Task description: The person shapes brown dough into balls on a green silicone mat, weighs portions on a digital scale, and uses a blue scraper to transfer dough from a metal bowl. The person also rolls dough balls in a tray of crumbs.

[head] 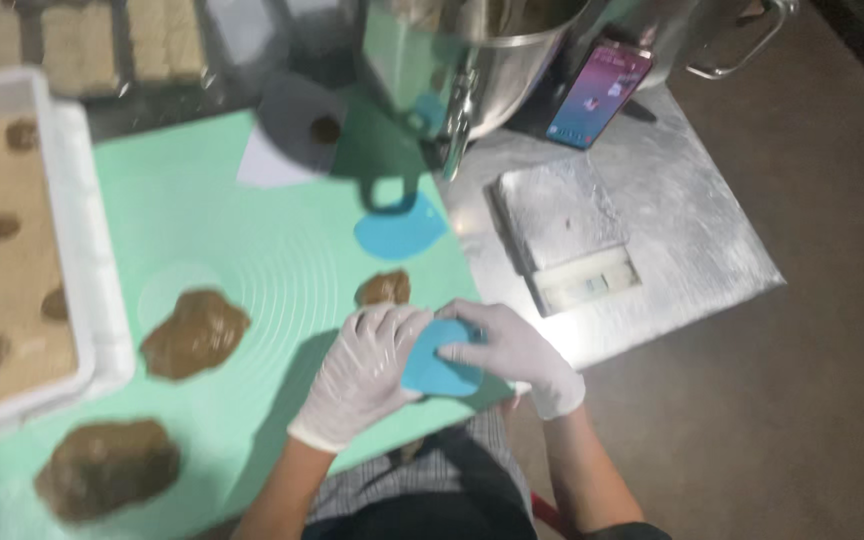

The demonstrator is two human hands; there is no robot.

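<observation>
Both my hands wear white gloves and meet at the near edge of a mint-green mat (pixel 202 210). My right hand (pixel 517 355) grips a blue plastic scraper (pixel 435 365), and my left hand (pixel 367 370) presses against the scraper's left side. A small brown dough lump (pixel 384 289) lies just beyond my hands. Two larger brown dough pieces rest on the mat to the left, one at mid-left (pixel 195 333) and one at the near-left corner (pixel 107 468). A second blue scraper (pixel 399 228) lies farther up the mat.
A white tray (pixel 87 290) with several brown dough lumps sits at the left. A steel mixing bowl (pixel 472 60) stands at the back, a phone (pixel 599 95) leaning beside it. A flour-dusted kitchen scale (pixel 567 235) rests on the steel table (pixel 692 230), floor beyond.
</observation>
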